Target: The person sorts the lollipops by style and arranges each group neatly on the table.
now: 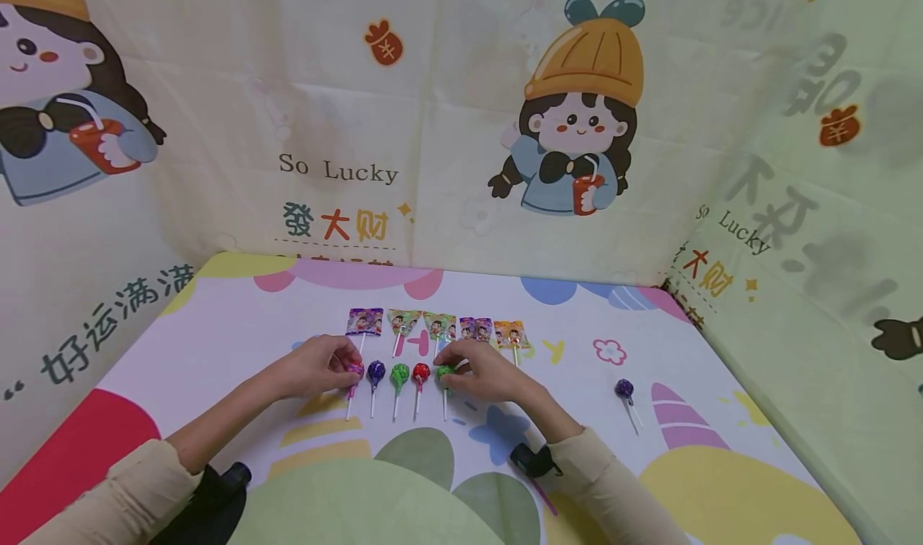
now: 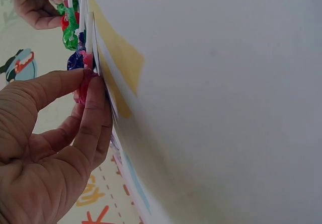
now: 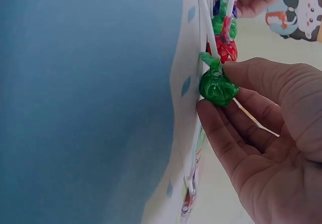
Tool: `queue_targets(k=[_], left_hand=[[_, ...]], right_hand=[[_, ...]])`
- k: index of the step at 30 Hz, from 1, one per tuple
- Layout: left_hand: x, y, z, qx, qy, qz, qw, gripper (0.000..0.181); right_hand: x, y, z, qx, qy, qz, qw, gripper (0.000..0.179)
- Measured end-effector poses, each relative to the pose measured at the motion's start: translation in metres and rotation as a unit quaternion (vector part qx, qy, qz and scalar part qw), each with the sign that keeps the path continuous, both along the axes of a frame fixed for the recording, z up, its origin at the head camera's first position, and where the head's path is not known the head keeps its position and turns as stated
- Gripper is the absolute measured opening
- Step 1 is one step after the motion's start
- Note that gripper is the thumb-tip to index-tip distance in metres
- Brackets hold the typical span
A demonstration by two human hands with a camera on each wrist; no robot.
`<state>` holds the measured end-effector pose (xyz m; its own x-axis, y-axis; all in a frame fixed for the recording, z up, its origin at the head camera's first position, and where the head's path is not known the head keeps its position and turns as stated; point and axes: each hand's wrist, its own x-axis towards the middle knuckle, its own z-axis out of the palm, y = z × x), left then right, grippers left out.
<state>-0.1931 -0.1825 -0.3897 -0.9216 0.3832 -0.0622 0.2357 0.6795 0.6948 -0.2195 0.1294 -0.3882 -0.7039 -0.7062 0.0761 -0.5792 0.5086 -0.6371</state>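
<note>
My left hand (image 1: 317,369) pinches a pink-red lollipop (image 2: 86,92) between thumb and fingers, at the left end of a row on the table. At the row's right end, my right hand (image 1: 485,370) has its thumb and fingers around the wrapped head of a green lollipop (image 3: 218,89). Between the hands lie a dark purple-blue lollipop (image 1: 376,373), another green lollipop (image 1: 400,377) and a red lollipop (image 1: 421,374), their sticks towards me. Behind them is a second row of flat-wrapped lollipops, among them purple (image 1: 364,321), green (image 1: 403,320) and orange (image 1: 511,334) ones.
A dark purple lollipop (image 1: 625,389) lies apart on the right. Beside the right wrist, a thin purplish stick (image 1: 543,498) shows on the patterned tabletop (image 1: 570,308). Printed cloth (image 1: 461,128) hangs upright behind the table and along its sides.
</note>
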Motion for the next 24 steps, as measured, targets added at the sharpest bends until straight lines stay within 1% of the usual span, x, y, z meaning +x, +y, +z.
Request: queue_targets(k=[3,12,19,24], left_hand=[[-0.001,0.000,0.000,0.001,0.001,-0.002,1.0000,0.021],[-0.002,0.000,-0.001,0.002,-0.001,-0.001,1.0000,0.020],[-0.001,0.000,-0.001,0.004,-0.001,-0.003,1.0000,0.019],[-0.001,0.000,0.000,0.002,0.002,-0.003,1.0000,0.020]], right_hand=[[0.000,-0.001,0.000,0.004,0.001,-0.002,1.0000,0.024],[0.000,-0.001,0.001,0.001,-0.020,-0.015,0.9997,0.027],[0.005,0.008,0.003,-0.004,0.004,-0.021,0.9998,0.028],[0.009,0.022,0.002,-0.015,0.003,-0.032,0.9994,0.029]])
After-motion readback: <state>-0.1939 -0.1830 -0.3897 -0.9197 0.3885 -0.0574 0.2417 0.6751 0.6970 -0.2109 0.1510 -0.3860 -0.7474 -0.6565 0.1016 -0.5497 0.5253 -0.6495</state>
